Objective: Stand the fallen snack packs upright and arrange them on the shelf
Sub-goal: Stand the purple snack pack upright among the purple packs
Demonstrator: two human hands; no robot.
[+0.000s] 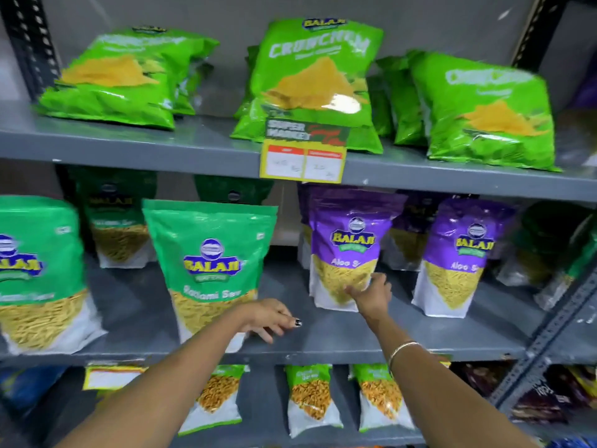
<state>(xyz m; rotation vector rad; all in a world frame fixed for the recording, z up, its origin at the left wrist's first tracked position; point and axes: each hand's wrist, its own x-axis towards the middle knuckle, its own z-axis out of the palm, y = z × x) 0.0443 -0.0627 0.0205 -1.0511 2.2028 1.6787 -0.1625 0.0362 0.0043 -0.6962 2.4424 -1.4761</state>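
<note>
Nearest the camera, both forearms extend toward the middle shelf (323, 349), and a thin bangle (402, 348) sits on the right wrist. The left hand (269, 318) rests at the lower right corner of the green Ratlami Sev pouch (210, 270), fingers spread and loosely curled, touching the pouch base or the shelf surface beside it; whether it clamps anything cannot be determined. The right hand (371, 294) reaches further in, with its fingers laid against the lower front of the purple Aloo Sev pouch (347, 253); it appears to press or steady the pouch rather than close around it. The two hands are well apart. On this shelf the front-row packs stand upright: a second green pouch (35, 273) at the left edge, the Ratlami Sev pouch, the purple pouch under the right hand, and another purple pouch (458, 257) to its right. More pouches stand behind them in shadow. Gaps remain between the front packs, so spacing and facing are judged unfinished here. At the far right of this shelf a dark green pack (555, 250) leans, blurred. Further back and above, the top shelf (129, 147) holds the green Crunchem bags: the left bag (119, 79) and the right bag (484, 111) lie tilted back on their stacks, and the centre bag (313, 79) stands nearly upright behind a price tag (303, 161). These leaning bags are judged the main work left. The task appears roughly midway.
</note>
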